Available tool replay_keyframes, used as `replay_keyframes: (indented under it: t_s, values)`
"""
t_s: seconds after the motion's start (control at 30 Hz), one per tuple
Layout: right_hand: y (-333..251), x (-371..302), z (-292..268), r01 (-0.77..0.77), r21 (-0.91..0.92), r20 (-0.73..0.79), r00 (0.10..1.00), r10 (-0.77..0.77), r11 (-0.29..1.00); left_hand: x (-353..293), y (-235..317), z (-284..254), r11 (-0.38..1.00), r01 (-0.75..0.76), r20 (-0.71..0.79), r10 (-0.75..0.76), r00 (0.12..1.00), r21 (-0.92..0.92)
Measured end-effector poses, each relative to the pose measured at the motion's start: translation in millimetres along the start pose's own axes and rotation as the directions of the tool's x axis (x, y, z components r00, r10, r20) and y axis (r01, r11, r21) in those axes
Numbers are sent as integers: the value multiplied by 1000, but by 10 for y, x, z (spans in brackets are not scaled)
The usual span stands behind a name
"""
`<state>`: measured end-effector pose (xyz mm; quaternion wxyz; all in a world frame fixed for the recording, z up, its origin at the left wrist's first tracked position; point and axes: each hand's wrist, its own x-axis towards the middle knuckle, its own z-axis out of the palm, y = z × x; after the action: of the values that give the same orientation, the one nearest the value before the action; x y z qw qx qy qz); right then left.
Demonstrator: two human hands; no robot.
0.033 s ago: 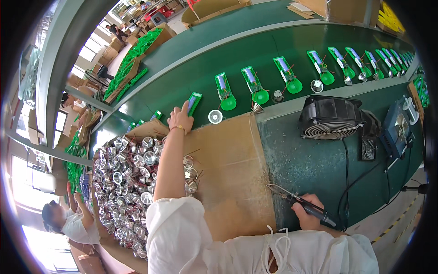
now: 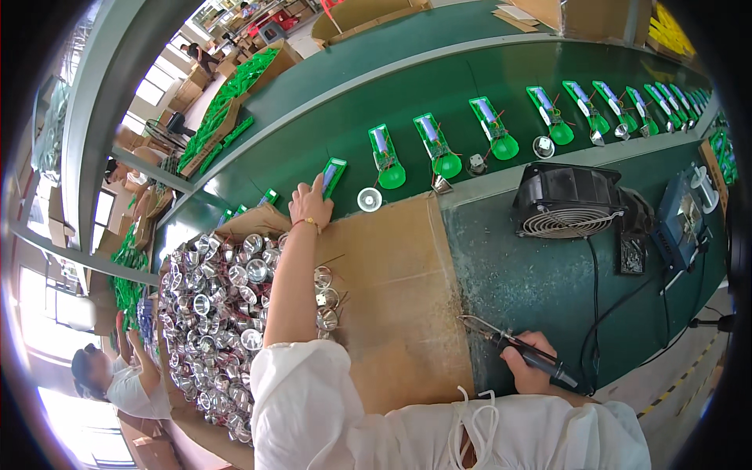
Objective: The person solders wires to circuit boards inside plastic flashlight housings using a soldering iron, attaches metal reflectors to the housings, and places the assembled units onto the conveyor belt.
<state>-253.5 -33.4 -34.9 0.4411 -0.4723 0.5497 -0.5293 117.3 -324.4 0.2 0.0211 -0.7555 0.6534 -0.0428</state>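
Observation:
On the green belt, my left hand is at the near end of a green lamp housing. Its fingers cover the housing's round end, and the grip is partly hidden. A small blue-violet part lies inside that housing. My right hand is wrapped around the dark handle of a soldering iron. The iron's thin metal tip points left, just above the edge of a brown cardboard sheet. Under my left forearm, a box holds a heap of shiny reflector cups with thin wires.
More green housings stand in a row along the belt, several with cups beside them. A round white-rimmed cup lies close to my left hand. To the right are a black fan, a blue soldering station and cables. Other people work at left.

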Motion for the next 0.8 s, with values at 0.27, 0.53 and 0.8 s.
replay_keyframes:
  t_s: [0.27, 0.53, 0.8]
  values:
    - [-42, 63, 28, -128, 53, -8, 992, 129, 990, -1131, 470, -603, 897, -130, -119, 88, 989, -423]
    - [-166, 76, 71, -12, 141, 55, 998, 4, 990, -3091, 1103, -420, 796, -47, -70, 5, 998, -603]
    - [-145, -28, 58, 49, 95, -19, 999, -47, 994, -2419, 293, -360, 1000, -10, -312, 13, 950, 12]
